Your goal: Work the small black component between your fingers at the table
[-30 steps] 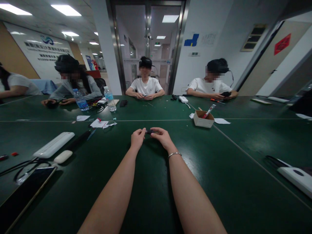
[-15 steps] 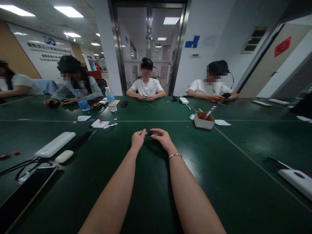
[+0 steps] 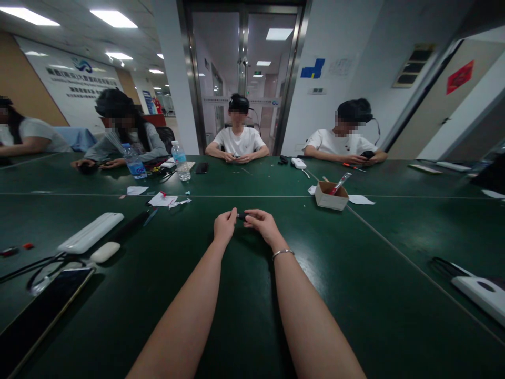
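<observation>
Dark object (image 3: 242, 216), left fingers (image 3: 233, 215) one end, right fingers (image 3: 255, 213) opposite

On the dark green table (image 3: 394, 284), a slim black-screened phone (image 3: 47, 308) lies at near left, with a smooth white rounded case (image 3: 105, 252) and a long white plastic block (image 3: 91, 232) beyond it. At far left, a blue-capped clear plastic bottle (image 3: 134, 163) stands near a white-capped clear plastic bottle (image 3: 180, 163). Farther right, a small open cardboard box (image 3: 330, 202) sits beside flat white paper (image 3: 363, 200).
</observation>
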Motion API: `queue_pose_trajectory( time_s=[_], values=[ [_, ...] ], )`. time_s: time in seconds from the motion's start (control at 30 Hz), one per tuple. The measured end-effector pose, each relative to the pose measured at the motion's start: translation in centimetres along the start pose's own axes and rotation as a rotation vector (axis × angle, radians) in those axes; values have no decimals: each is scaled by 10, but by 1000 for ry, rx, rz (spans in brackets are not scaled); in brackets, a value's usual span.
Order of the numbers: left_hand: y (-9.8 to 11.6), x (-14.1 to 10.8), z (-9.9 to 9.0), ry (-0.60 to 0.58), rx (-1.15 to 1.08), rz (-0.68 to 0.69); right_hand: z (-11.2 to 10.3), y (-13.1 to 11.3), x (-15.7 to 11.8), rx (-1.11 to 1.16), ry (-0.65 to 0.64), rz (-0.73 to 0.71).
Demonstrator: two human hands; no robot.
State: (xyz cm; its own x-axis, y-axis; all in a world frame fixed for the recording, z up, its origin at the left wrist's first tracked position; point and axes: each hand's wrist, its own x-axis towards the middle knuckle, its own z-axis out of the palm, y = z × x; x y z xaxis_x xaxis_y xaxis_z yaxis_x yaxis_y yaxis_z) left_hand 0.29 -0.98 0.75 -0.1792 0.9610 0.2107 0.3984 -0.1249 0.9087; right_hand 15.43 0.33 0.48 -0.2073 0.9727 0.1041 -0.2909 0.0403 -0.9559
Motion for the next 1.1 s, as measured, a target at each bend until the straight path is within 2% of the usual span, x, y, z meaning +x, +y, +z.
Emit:
queue_pose_trajectory(
  time_s=[0.37,0.63,0.9,1.1],
  values=[
    [0,-2,3,-63,34,197,-4,0,1,94,71,61],
    [-7,4,10,-97,-90,335,-6,0,2,118,133,71],
    [-11,7,9,-99,-80,284,-8,2,2,127,116,81],
    [-11,7,5,-128,-39,211,-10,3,2,103,72,29]
  ],
)
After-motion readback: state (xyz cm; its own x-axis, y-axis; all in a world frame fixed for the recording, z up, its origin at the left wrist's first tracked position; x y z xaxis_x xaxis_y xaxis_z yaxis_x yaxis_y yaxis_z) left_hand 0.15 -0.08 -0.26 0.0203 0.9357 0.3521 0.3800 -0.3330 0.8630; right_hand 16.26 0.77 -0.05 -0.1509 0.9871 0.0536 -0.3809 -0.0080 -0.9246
